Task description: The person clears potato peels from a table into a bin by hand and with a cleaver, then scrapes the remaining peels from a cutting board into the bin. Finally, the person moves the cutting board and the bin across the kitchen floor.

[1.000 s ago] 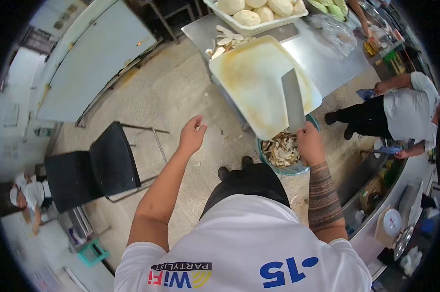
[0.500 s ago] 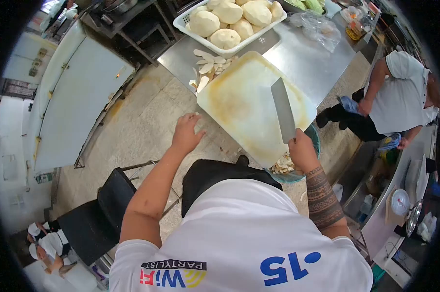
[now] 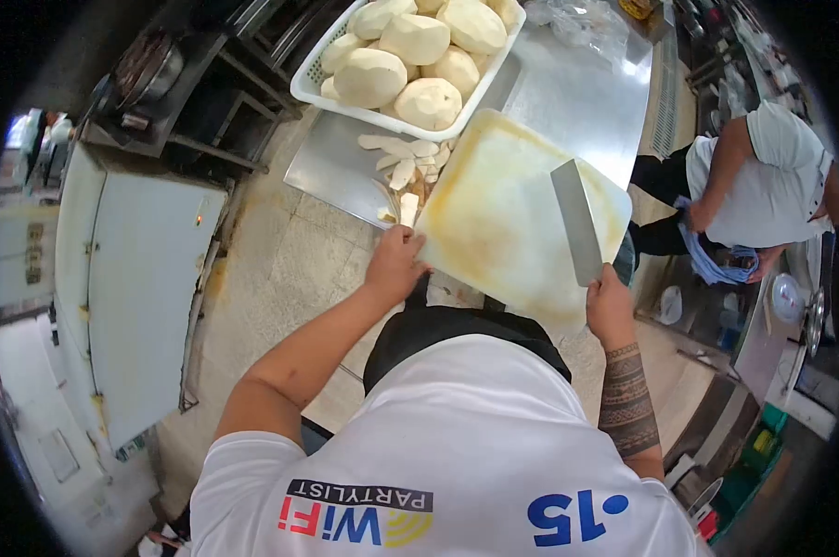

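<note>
My right hand (image 3: pixel 611 308) is wrapped round the handle of a cleaver (image 3: pixel 578 223). Its broad blade lies over the right part of a pale, yellow-stained cutting board (image 3: pixel 503 209). At the board's left corner is my left hand (image 3: pixel 397 266), its fingers drawn together against the lower end of a whitish peel strip (image 3: pixel 408 208). What those fingers grip, if anything, is hidden. More peelings (image 3: pixel 410 158) lie between the board and a white plastic basket (image 3: pixel 317 88), which is heaped with large peeled root vegetables (image 3: pixel 371 78).
The board rests on a steel table (image 3: pixel 331 172) and overhangs its near edge. A bin (image 3: pixel 626 260) shows partly under the board's right side. Clear plastic bags (image 3: pixel 587 28) lie at the back. On the right stands another person (image 3: pixel 763 172) holding a blue cloth (image 3: pixel 716 255).
My left hand has moved forward from over the floor to the board's left corner, and its fingers have closed. The cleaver stays in my right hand. The view has shifted closer to the table.
</note>
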`<state>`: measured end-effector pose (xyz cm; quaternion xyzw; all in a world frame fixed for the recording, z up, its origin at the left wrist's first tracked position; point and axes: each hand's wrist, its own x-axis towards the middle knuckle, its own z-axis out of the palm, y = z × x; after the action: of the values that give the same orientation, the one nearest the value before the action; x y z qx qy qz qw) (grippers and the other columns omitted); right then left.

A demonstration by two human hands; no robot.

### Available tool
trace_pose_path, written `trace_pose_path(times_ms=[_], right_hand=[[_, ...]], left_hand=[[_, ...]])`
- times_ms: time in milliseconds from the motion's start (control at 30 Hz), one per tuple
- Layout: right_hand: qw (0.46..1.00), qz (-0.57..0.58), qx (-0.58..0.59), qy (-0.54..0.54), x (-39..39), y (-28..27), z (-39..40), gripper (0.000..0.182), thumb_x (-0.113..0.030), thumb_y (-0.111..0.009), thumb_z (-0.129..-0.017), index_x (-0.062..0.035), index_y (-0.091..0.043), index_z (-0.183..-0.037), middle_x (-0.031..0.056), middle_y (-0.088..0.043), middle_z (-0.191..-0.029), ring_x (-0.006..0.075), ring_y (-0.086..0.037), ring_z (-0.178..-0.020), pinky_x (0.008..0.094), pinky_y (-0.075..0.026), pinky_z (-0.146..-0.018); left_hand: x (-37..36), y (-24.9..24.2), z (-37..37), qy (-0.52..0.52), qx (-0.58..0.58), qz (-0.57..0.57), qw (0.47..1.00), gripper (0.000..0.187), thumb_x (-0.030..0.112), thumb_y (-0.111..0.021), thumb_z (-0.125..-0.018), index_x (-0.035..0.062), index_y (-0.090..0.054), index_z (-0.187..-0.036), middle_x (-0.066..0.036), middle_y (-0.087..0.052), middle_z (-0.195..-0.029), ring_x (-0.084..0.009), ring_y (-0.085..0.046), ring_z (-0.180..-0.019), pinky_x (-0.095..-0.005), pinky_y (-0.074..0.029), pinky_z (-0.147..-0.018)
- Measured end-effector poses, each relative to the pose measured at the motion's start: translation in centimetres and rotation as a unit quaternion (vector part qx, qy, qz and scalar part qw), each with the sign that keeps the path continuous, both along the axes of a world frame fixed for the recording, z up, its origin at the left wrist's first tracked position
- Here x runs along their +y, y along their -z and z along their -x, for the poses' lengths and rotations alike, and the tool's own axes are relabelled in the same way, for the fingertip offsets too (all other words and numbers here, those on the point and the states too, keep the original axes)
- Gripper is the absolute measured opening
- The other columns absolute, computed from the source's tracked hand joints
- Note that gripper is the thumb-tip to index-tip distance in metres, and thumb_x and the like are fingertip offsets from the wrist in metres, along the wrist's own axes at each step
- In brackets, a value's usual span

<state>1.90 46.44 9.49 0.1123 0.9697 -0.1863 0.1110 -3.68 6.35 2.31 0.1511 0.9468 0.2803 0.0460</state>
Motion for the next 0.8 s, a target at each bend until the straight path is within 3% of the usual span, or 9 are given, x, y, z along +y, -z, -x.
trace_pose_path(times_ms=[33,133,267,400,500,600,633,700,800], right_hand=[[1.0,-0.022,0.007,0.011,-0.6,-0.1,0.0,0.024,-0.014,-0.058,-0.098,-0.0003,-0.057,-0.117,0.0297,-0.07,-0.096,0.0493,-0.068,-0.092,0.0581,-0.053,-0.077],[0.994,-0.077,0.051,0.054,-3.0,-0.7,0.5,0.026,-0.016,-0.059,-0.098,-0.0032,-0.062,-0.12,0.0289,-0.07,-0.096,0.047,-0.069,-0.091,0.0579,-0.054,-0.076],[0.984,-0.09,0.104,0.113,-6.5,-1.6,2.3,0.028,-0.018,-0.059,-0.098,-0.0074,-0.065,-0.123,0.0234,-0.072,-0.109,0.0418,-0.07,-0.098,0.0553,-0.055,-0.081],[0.978,-0.079,0.177,0.073,-6.3,3.4,4.3,0.035,-0.017,-0.063,-0.094,-0.0096,-0.064,-0.128,0.0216,-0.07,-0.112,0.0404,-0.068,-0.1,0.0522,-0.054,-0.085],[0.983,-0.111,0.099,0.106,-8.2,4.5,5.5,0.034,-0.015,-0.064,-0.091,-0.009,-0.065,-0.125,0.0237,-0.067,-0.112,0.0414,-0.066,-0.101,0.0518,-0.053,-0.087],[0.977,-0.158,0.096,0.103,-9.7,4.5,5.6,0.035,-0.014,-0.066,-0.09,-0.0046,-0.066,-0.125,0.0259,-0.064,-0.116,0.043,-0.063,-0.104,0.0526,-0.052,-0.09],[0.975,-0.144,0.151,0.077,-10.1,4.7,6.0,0.036,-0.015,-0.066,-0.091,-0.0027,-0.066,-0.125,0.0261,-0.064,-0.117,0.0433,-0.062,-0.106,0.0527,-0.051,-0.092],[0.96,-0.116,0.255,0.028,-10.7,5.6,7.5,0.039,-0.017,-0.068,-0.092,0.0011,-0.065,-0.126,0.0264,-0.064,-0.12,0.0439,-0.06,-0.112,0.0529,-0.05,-0.096],[0.946,0.003,0.321,-0.04,-15.1,4.8,12.8,0.047,-0.024,-0.069,-0.094,0.0054,-0.062,-0.13,0.0292,-0.062,-0.129,0.0452,-0.057,-0.123,0.0511,-0.047,-0.106]], left_hand=[[0.4,0.0,0.0,-0.022,-0.05,-0.022,0.998,0.059,0.018,-0.09,-0.071,0.0018,-0.071,-0.124,-0.017,-0.058,-0.121,-0.0345,-0.056,-0.116,-0.0436,-0.05,-0.098],[1.4,0.8,0.1,-0.023,-0.04,-0.056,0.997,0.063,0.021,-0.094,-0.069,0.0015,-0.072,-0.125,-0.018,-0.058,-0.121,-0.035,-0.057,-0.113,-0.043,-0.05,-0.099],[3.3,1.4,0.3,-0.004,-0.051,-0.101,0.994,0.065,0.022,-0.093,-0.07,0.0004,-0.071,-0.127,-0.02,-0.057,-0.122,-0.0368,-0.056,-0.115,-0.0434,-0.049,-0.1],[3.4,0.0,1.4,0.068,-0.074,-0.081,0.992,0.052,0.022,-0.086,-0.08,0.0003,-0.071,-0.125,-0.022,-0.059,-0.124,-0.039,-0.057,-0.118,-0.0452,-0.049,-0.1],[1.1,-0.7,4.8,0.075,-0.213,-0.134,0.965,0.044,0.026,-0.079,-0.087,0.0006,-0.071,-0.123,-0.023,-0.062,-0.127,-0.0402,-0.058,-0.121,-0.0473,-0.048,-0.103],[-2.2,-0.2,9.8,0.009,-0.01,-0.085,0.996,0.047,0.034,-0.075,-0.091,0.0002,-0.071,-0.123,-0.025,-0.062,-0.131,-0.0418,-0.056,-0.125,-0.0495,-0.046,-0.107],[-3.4,0.3,12.0,-0.019,0.05,-0.066,0.996,0.049,0.036,-0.074,-0.092,-0.0002,-0.07,-0.124,-0.026,-0.061,-0.133,-0.0426,-0.054,-0.128,-0.0498,-0.044,-0.109],[-5.2,1.8,16.1,-0.072,0.067,0.004,0.995,0.059,0.042,-0.07,-0.094,-0.0006,-0.065,-0.134,-0.027,-0.055,-0.145,-0.0452,-0.046,-0.138,-0.0525,-0.036,-0.118],[-6.0,5.2,19.7,-0.066,0.065,-0.016,0.996,0.069,0.049,-0.066,-0.096,0.0004,-0.057,-0.145,-0.027,-0.046,-0.155,-0.0467,-0.037,-0.147,-0.0557,-0.025,-0.125]])
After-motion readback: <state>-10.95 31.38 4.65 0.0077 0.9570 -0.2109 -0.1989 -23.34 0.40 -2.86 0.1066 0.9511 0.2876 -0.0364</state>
